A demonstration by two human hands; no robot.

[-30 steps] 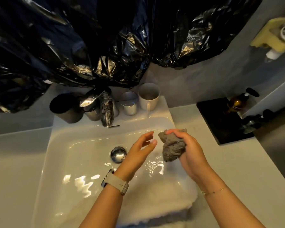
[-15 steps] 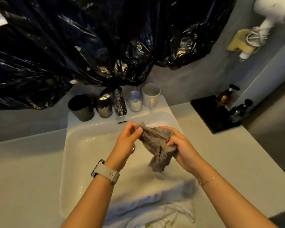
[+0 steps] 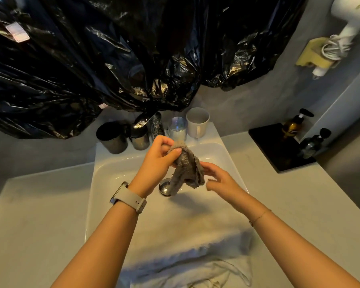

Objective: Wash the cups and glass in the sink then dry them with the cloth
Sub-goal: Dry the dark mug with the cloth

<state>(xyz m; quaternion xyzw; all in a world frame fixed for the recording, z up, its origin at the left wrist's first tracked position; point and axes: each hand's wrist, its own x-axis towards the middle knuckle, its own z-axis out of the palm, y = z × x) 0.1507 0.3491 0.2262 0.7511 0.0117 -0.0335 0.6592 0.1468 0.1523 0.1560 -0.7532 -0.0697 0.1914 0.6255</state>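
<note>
Drying step pending: your left hand [image 3: 157,156] pinches the crumpled grey terry cloth [image 3: 187,169] over the white basin [image 3: 112,163]; your right hand [image 3: 217,179], fingers loose, touches it. Next, judged: take the white mug [image 3: 197,122] behind the basin.

A sink [image 3: 104,183] is set into a table [image 3: 40,204]. Along the sink's back ledge stand, left to right, a mug [image 3: 112,137], a metal cup [image 3: 140,138], the tap [image 3: 158,123], a glass [image 3: 177,129] and a second mug [image 3: 197,122]. Above and behind them hangs plastic sheeting [image 3: 112,59]. Over the basin, the left hand [image 3: 160,157] pinches the top of a cloth [image 3: 187,167], which hangs down above the drain [image 3: 164,187]; the right hand [image 3: 218,179] is just right of it, fingertips at its edge. A towel [image 3: 185,246] lies across the sink's near rim. On the table to the right sits a tray [image 3: 279,150] carrying two pump bottles [image 3: 293,125].
</note>
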